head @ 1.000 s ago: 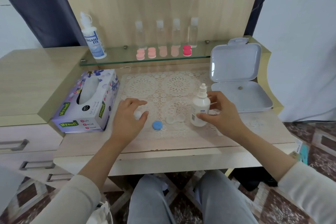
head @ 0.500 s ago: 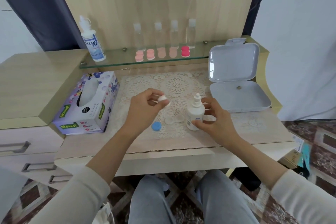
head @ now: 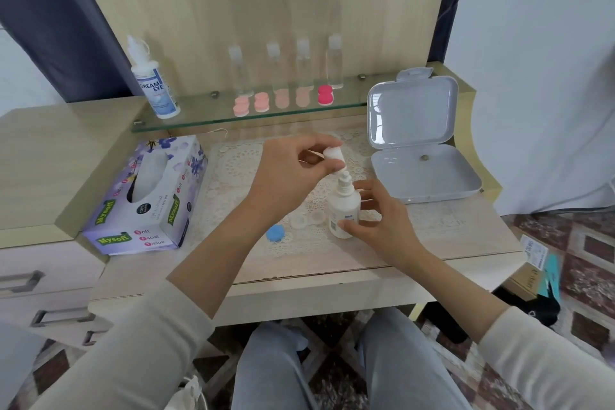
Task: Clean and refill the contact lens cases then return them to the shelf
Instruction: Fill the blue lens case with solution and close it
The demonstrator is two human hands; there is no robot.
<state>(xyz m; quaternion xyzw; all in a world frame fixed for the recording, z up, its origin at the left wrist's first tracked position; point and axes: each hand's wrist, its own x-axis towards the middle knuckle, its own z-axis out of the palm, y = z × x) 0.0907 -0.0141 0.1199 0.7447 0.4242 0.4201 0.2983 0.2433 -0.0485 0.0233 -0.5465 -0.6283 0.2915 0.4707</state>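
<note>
- Up from the cream lace mat since a second ago, my left hand now pinches the small white screw cap in the air.
- Round blue lid and the clear twin-cup lens case lie open on the mat, just left of the bottle.
- Small white plastic solution bottle stands upright, its top just below the cap and a touch to the right.
- My right hand curls round its lower body, steadying it.
</note>
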